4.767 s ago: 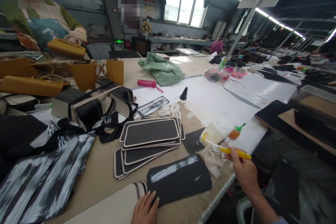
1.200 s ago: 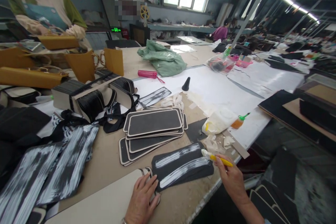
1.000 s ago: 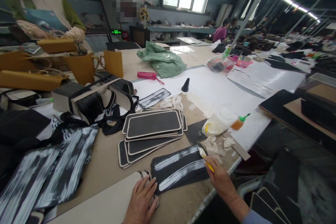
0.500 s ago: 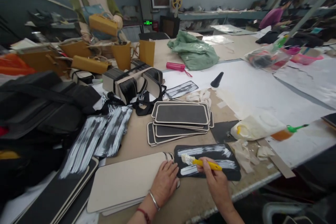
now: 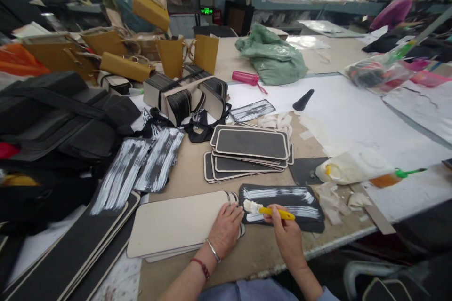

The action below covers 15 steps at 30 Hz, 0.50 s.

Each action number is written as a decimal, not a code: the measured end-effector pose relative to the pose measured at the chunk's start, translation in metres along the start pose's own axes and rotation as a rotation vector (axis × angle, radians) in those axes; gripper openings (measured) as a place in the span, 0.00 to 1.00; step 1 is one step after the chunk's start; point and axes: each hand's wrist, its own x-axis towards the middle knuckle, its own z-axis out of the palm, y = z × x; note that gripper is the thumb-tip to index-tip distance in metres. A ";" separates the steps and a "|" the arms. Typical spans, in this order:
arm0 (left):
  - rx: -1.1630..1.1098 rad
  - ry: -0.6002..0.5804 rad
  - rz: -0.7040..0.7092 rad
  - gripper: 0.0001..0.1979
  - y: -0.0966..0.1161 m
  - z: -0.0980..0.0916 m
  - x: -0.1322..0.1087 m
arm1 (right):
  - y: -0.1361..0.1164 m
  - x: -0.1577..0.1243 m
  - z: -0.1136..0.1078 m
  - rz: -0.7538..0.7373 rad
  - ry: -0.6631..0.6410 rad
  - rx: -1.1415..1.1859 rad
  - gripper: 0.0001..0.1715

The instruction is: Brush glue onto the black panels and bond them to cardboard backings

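My right hand (image 5: 285, 233) grips a yellow-handled brush (image 5: 278, 213) whose bristles are coated in white paste. The brush head rests over the left part of a black panel (image 5: 300, 204) streaked with white. My left hand (image 5: 226, 225) lies with fingers spread at the right end of a stack of beige panels (image 5: 176, 223), its fingertips near the black panel's left edge. Behind the hands stands a pile of black panels with beige edges (image 5: 250, 143). Two white-streaked black pieces (image 5: 122, 174) lie to the left.
Black bundled material (image 5: 63, 122) fills the left side. Mustard bags (image 5: 127, 67), strapped panel stacks (image 5: 180, 103) and a green plastic bag (image 5: 271, 54) are farther back. A white container (image 5: 353, 167) is at right. Two people are across the room.
The view has tilted down and shifted a little left, so things sit higher and farther right. Both hands keep nearly the same places on the panels. The far person's mustard bag has tilted.
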 end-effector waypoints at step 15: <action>0.137 0.049 0.114 0.24 -0.004 0.002 -0.001 | 0.027 0.023 -0.049 0.022 0.177 -0.080 0.26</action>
